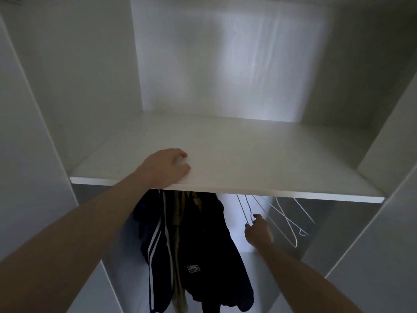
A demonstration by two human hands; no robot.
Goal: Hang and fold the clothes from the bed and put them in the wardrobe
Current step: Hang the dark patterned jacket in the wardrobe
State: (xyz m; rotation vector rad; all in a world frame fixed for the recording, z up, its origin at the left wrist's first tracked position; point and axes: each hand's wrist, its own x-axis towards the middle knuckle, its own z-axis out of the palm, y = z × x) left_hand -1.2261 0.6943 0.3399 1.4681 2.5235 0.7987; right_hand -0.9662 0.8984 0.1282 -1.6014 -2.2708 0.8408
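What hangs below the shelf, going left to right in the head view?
Dark striped jacket → beige garment → black garment with a patch → right hand on a white wire hanger → more empty hangers.

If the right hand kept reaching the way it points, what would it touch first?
Probably the nearest white hanger: the right hand points up at it, fingertips at or almost on the wire. Depth is unclear.

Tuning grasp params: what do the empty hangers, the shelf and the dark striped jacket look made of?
Empty hangers: thin white wire, probably coated metal; slim, even outline. The right hand pinches one.
Shelf: flat white board, matte, likely laminated; square front edge, no visible grain. The left hand rests on it.
Dark striped jacket: navy fabric with white stripes, possibly synthetic; too dim to say.
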